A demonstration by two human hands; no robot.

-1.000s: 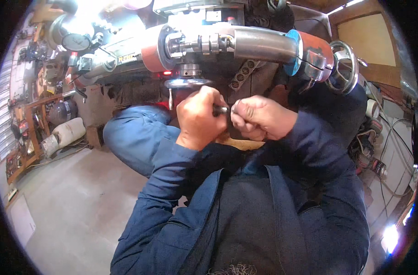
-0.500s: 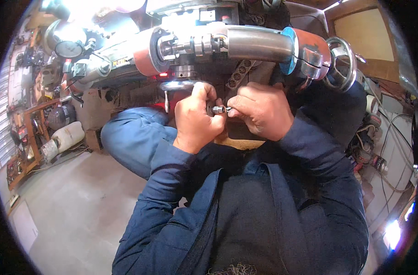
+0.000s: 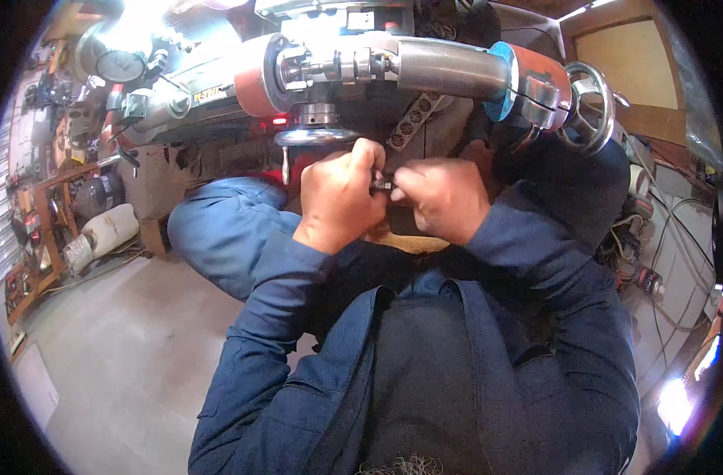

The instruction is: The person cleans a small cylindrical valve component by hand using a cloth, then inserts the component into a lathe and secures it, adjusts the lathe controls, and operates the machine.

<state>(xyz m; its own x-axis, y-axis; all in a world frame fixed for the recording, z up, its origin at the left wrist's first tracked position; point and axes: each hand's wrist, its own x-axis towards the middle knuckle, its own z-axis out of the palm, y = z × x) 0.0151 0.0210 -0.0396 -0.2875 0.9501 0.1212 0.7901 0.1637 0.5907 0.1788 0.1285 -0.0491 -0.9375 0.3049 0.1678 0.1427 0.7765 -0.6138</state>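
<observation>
My left hand (image 3: 339,196) is closed around a small part, mostly hidden in its fist. A short piece of dark and shiny metal (image 3: 384,186) shows in the narrow gap between my hands; its exact kind is not clear. From the other side my right hand (image 3: 447,198) pinches the end of this piece with thumb and forefinger. Both hands are held in front of my lap, just below a chrome handwheel (image 3: 318,137) with a crank grip. Above them runs a machine with a thick steel cylinder (image 3: 454,70) and a row of metal collars (image 3: 353,65).
Orange-red brackets (image 3: 260,77) hold the machine's ends, and a second handwheel (image 3: 601,111) sits at the right. A power strip (image 3: 413,123) lies behind my hands. A dial gauge (image 3: 121,66) is at the upper left. On the floor lie a whitish container (image 3: 110,226) and cables (image 3: 672,261).
My right hand has moved slightly left, closer to my left hand. Less of the shiny metal piece shows between them, and the left fist has turned a little.
</observation>
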